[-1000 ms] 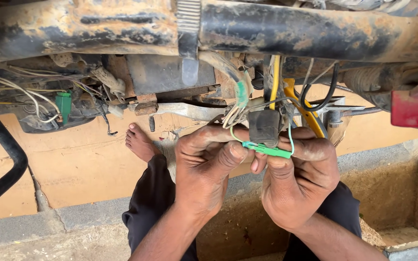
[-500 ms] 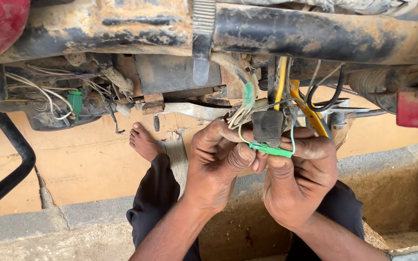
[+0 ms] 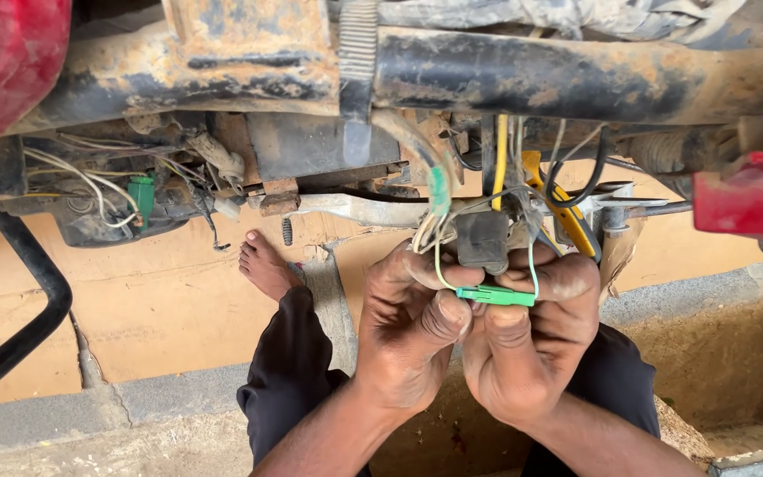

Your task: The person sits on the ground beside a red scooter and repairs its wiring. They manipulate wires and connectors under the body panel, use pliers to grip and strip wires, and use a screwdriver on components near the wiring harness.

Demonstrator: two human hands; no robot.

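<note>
**Green connector held under the frame**

Both hands pinch a small green connector (image 3: pixel 494 295) at centre frame, left hand (image 3: pixel 412 340) at its left end, right hand (image 3: pixel 523 349) beneath. Above it hang a black relay (image 3: pixel 482 240), loose wires (image 3: pixel 501 163) and the muddy frame (image 3: pixel 532 75).

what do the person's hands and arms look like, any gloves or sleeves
Both the left hand and the right hand are bare, with no gloves, rings or watch. Grime smears the fingers and knuckles. The forearms are bare too, with no sleeves showing.
</note>
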